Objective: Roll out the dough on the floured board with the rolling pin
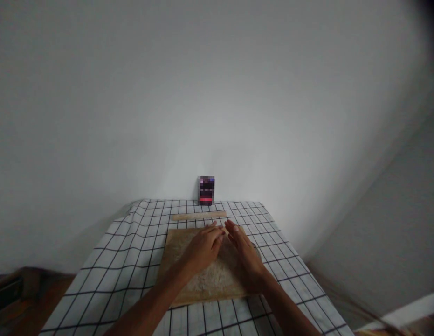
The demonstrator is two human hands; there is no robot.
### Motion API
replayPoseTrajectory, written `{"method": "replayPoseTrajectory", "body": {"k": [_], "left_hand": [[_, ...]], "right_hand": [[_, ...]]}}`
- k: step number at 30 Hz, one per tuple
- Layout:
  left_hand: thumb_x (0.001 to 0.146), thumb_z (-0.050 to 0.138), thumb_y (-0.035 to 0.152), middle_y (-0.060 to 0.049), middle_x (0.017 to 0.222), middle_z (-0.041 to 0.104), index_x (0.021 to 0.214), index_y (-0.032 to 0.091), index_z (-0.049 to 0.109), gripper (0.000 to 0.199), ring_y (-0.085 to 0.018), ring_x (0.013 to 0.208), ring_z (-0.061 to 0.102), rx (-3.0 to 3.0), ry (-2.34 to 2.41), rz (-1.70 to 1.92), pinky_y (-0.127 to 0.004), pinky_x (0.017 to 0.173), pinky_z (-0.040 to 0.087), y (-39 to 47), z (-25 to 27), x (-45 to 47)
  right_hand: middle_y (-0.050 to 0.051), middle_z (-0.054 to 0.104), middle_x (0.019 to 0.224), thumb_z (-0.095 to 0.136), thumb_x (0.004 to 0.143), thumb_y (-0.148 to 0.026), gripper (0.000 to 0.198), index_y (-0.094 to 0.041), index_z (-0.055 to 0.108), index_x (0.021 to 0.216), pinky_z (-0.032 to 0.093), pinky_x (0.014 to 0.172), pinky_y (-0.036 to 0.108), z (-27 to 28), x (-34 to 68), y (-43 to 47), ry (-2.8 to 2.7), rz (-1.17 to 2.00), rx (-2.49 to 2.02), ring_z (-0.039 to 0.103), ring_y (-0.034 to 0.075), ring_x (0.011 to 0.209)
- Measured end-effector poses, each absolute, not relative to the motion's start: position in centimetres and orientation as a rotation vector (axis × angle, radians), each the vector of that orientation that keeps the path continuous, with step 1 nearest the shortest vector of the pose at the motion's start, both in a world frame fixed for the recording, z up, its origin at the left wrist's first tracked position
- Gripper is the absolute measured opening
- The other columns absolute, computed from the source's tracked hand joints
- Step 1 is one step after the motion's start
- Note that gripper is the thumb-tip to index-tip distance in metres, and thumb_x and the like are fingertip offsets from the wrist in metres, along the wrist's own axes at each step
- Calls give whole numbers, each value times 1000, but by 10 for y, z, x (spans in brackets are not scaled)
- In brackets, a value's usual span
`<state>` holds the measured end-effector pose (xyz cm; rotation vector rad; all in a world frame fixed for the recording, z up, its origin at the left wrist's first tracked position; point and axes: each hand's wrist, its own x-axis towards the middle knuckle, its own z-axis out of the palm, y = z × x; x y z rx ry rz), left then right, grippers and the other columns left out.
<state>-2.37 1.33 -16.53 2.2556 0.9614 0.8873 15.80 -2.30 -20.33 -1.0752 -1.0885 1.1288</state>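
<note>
Powder (210,279), pale and probably flour, lies scattered over the wooden board (174,237), which we have in front of us on a table spread with a checked cloth (120,259). The board seems to sit between the table's left and right edges so that both our arms can reach it evenly. Beyond the board's far edge, and apart from it, a rolling pin (199,215) lies crosswise, perhaps kept there to leave the board's surface free for our hands. At the table's far edge a small dark block (206,191) stands upright before the wall (217,116); it is too blurred for us to name, though its place suggests it is meant to face us. A curved rim (258,252) shows just past the board's right edge, mostly hidden. Our left hand (203,246) and right hand (242,243) come together over the far part of the board, tips angled inward and very near each other, which looks like a way of working something small between them. The right fingers are long, nearly straight and side by side, clamped on nothing that we can see. The left fingers bend loosely, back of the hand toward us, so we cannot tell how far they close, whether they hold anything, or whether the two hands touch.
</note>
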Motion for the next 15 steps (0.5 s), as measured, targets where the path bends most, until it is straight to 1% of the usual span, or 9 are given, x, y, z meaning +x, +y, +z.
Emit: {"method": "replayPoseTrajectory", "body": {"k": [2,3,4,5,7,8,9,12,15], "left_hand": [[96,53,24,-11,155,64,132,23,71,41,-29,156,46,2239,1108,909,-48,130,39,21,-171,-17],[91,59,24,-12,157,62,135,23,69,45,-31,156,45,2191,1207,915,-50,129,40,24,-174,-15],[87,63,24,-13,155,64,137,22,68,50,-33,153,49,2129,1303,912,-52,126,44,26,-176,-14],[84,66,24,-13,149,69,136,22,68,52,-35,147,56,2080,1368,895,-52,121,49,27,-179,-14],[80,66,20,-11,132,79,129,23,72,49,-34,128,70,2077,1365,853,-49,110,57,24,-181,-15],[79,64,17,-9,125,81,124,24,75,47,-32,120,74,2125,1314,843,-47,107,59,21,-180,-15],[79,61,14,-8,124,82,121,25,76,46,-30,117,75,2205,1249,833,-45,106,60,18,-178,-14],[81,55,8,-7,129,80,115,26,79,45,-28,121,73,2544,1097,674,-44,112,57,11,-165,-13],[87,54,11,-11,129,79,116,26,79,41,-31,124,71,2768,1040,433,-48,112,57,8,-154,-8]], "right_hand": [[8,59,158,62,89,-84,74,-31,71,139,34,128,54,-198,164,-18,-1042,1108,-1056,47,32,152],[9,61,155,64,88,-84,72,-30,72,136,36,127,53,-194,168,-16,-1041,1095,-1047,49,32,150],[10,63,153,66,87,-83,71,-29,74,132,38,126,53,-190,171,-15,-1047,1079,-1039,52,32,148],[11,64,151,67,86,-83,70,-28,75,129,39,125,54,-185,174,-14,-1054,1064,-1033,54,32,146],[12,66,148,68,84,-84,69,-27,76,123,41,123,53,-179,179,-13,-1052,1046,-1030,57,32,143],[12,67,146,69,83,-85,70,-27,77,121,43,122,53,-178,180,-12,-1044,1045,-1033,58,33,142],[13,68,145,70,81,-86,71,-26,77,118,44,120,53,-178,180,-11,-1036,1047,-1039,59,33,141],[14,70,140,70,79,-87,71,-25,77,112,48,116,53,-181,179,-7,-1043,1038,-1060,61,34,138],[13,71,137,64,86,-84,65,-26,76,112,51,112,52,-176,175,1,-1126,983,-1076,63,33,135]]}}
